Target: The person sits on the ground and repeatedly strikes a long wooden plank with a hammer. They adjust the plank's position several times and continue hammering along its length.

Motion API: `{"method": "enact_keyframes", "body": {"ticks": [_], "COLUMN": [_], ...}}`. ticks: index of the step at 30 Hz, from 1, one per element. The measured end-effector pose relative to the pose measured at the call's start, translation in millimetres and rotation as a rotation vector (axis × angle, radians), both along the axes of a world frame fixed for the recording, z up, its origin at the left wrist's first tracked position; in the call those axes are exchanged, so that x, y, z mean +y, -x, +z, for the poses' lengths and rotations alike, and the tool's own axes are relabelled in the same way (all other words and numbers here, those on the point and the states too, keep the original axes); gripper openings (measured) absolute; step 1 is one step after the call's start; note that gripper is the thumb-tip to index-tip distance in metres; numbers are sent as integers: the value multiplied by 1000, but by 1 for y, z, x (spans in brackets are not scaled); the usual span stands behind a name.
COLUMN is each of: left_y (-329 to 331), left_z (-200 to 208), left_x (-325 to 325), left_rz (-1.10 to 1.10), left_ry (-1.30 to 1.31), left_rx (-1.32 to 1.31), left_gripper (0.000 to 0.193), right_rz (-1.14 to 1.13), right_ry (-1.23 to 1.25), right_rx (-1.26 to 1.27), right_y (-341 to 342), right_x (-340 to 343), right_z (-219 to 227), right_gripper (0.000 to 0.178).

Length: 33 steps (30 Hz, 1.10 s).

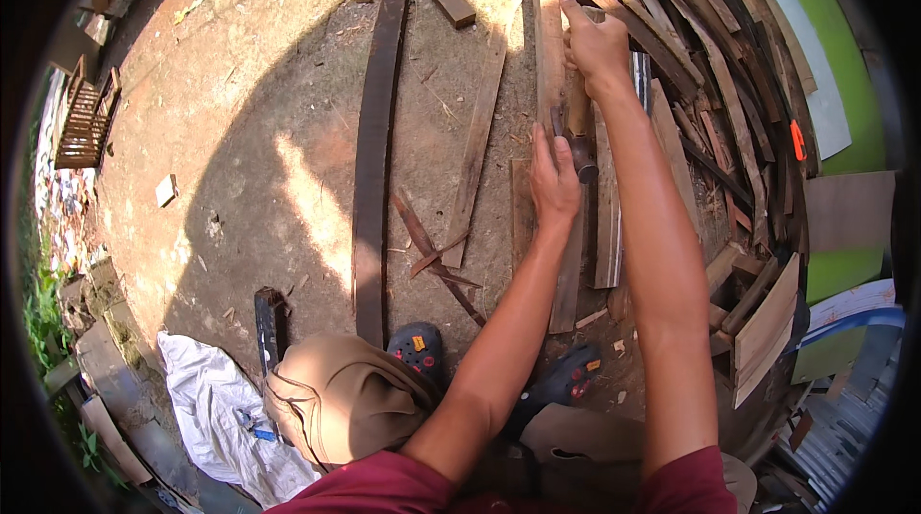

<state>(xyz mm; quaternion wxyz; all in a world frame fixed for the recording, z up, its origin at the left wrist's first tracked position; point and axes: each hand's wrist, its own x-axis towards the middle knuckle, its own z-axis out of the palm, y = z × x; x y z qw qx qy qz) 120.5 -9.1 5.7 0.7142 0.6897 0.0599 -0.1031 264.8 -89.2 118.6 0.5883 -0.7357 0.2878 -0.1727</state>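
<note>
One pale plank [547,44] points away from its handler, near end apparently closed in L hand [554,176], prob. to steady it, as R hand [599,46] wraps tight round a hammer [578,113] alongside, w/ scrap timber [715,63] stacked at R.

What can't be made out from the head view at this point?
All in the head view:
Pale plank: far end, cut off by the upper edge.
Right hand: inside of its grip, hidden by the hand itself.
Left hand: palm side, hidden by its own back.
Left clog: heel, behind the tan trouser leg.
</note>
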Motion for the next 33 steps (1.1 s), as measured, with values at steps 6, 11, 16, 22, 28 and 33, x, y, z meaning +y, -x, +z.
{"method": "enact_keyframes", "body": {"ticks": [6,11,16,22,28,33], "left_y": [6,8,5,5,4,-1], "left_z": [-14,-2,-2,-3,3,24], "left_x": [3,-2,-3,0,-3,-5], "left_rz": [-42,-5,48,63,16,1], "left_ry": [156,-14,38,-41,-103,-135], "left_rx": [-128,-169,-61,-56,-99,-22], "left_gripper": [112,130,116,97,94,88], "right_rz": [-62,-148,-126,-87,31,-32], "right_ry": [-13,24,128,55,12,206], "right_rx": [-1,-96,-201,-344,-317,-165], "right_y": [-11,-30,-12,54,40,0], "right_x": [-6,-20,-18,23,6,0], "right_z": [-3,-11,-22,-6,-1,-4], "right_gripper": [41,36,35,37,33,30]}}
